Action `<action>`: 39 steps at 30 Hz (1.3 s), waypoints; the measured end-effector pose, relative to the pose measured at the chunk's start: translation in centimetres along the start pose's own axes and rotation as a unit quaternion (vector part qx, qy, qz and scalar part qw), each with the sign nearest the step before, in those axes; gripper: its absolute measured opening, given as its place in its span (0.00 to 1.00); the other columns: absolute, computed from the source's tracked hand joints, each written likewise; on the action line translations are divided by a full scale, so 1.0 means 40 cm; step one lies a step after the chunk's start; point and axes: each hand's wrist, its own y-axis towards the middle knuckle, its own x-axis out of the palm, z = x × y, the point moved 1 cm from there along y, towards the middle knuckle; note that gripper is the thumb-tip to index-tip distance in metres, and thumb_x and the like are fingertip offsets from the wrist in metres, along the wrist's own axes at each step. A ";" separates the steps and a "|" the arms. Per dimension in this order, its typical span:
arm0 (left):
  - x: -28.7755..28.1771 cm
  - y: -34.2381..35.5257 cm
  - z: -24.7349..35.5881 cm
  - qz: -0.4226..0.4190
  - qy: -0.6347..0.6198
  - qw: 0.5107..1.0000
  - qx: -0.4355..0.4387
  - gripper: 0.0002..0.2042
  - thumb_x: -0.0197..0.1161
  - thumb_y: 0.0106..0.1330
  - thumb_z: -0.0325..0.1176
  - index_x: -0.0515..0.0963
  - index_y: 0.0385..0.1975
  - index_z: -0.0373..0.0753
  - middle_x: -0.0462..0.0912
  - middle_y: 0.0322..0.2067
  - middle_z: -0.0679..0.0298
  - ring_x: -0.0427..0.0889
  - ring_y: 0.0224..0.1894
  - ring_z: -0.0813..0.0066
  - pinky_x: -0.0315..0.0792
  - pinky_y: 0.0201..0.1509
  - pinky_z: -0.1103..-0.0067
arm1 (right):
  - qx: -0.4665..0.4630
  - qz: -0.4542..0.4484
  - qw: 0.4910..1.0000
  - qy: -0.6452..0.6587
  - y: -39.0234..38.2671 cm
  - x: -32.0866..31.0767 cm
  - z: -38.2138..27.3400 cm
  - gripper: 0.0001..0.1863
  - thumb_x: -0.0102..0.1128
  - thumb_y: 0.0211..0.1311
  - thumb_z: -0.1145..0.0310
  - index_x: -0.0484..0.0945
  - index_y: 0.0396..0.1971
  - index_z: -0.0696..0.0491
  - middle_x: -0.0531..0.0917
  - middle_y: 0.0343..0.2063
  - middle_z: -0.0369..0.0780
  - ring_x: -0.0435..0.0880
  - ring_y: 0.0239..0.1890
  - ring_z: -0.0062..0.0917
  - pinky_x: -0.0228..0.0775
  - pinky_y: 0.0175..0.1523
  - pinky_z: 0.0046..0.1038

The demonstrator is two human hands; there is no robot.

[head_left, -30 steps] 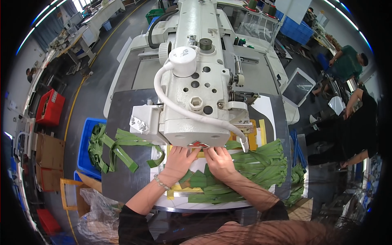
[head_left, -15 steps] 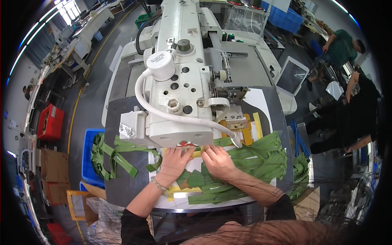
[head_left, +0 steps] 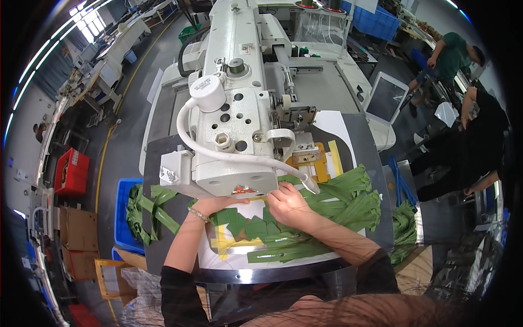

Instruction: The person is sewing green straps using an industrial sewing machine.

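Both of my hands work at the front of a white industrial sewing machine. My left hand reaches under the left side of the machine head, and its fingers are hidden there. Just right of the head's front edge, my right hand is closed with its fingers curled in; anything pinched there cannot be made out. Small green fabric pieces lie between my forearms, over a white sheet with yellow tape. Long green fabric strips lie in a layered pile beside my right hand and forearm.
A blue bin with green strips stands left of the dark table. More green strips hang off at the right. A yellow clamp part sits beside the machine head. A screen stands right; two people are beyond it.
My left hand has slid left and under the machine head, out of plain sight. My right hand has curled its fingers. Small green pieces now show farther left; the view has shifted slightly.
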 end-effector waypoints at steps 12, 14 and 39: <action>0.006 0.042 0.009 0.049 -0.180 0.981 0.061 0.35 0.69 0.46 0.64 0.77 0.49 0.44 0.79 0.50 0.65 0.75 0.53 0.67 0.68 0.59 0.68 | 0.019 -0.017 0.999 -0.031 -0.023 -0.005 0.014 0.14 0.59 0.46 0.76 0.74 0.36 0.61 0.78 0.47 0.50 0.82 0.48 0.33 0.80 0.39 0.25; -0.001 0.038 0.028 0.057 -0.074 0.992 0.088 0.35 0.70 0.46 0.63 0.77 0.49 0.44 0.79 0.50 0.64 0.75 0.53 0.67 0.68 0.59 0.68 | 0.013 -0.008 0.999 -0.042 -0.023 -0.016 0.016 0.13 0.59 0.46 0.76 0.74 0.36 0.60 0.79 0.47 0.49 0.82 0.47 0.33 0.80 0.39 0.25; 0.103 -0.069 0.041 0.109 0.062 0.992 0.014 0.38 0.70 0.46 0.58 0.71 0.56 0.43 0.67 0.58 0.54 0.58 0.64 0.54 0.43 0.67 0.59 | -0.035 -0.019 0.998 -0.046 -0.018 -0.076 -0.008 0.10 0.65 0.48 0.66 0.74 0.28 0.51 0.79 0.37 0.36 0.81 0.39 0.26 0.66 0.51 0.35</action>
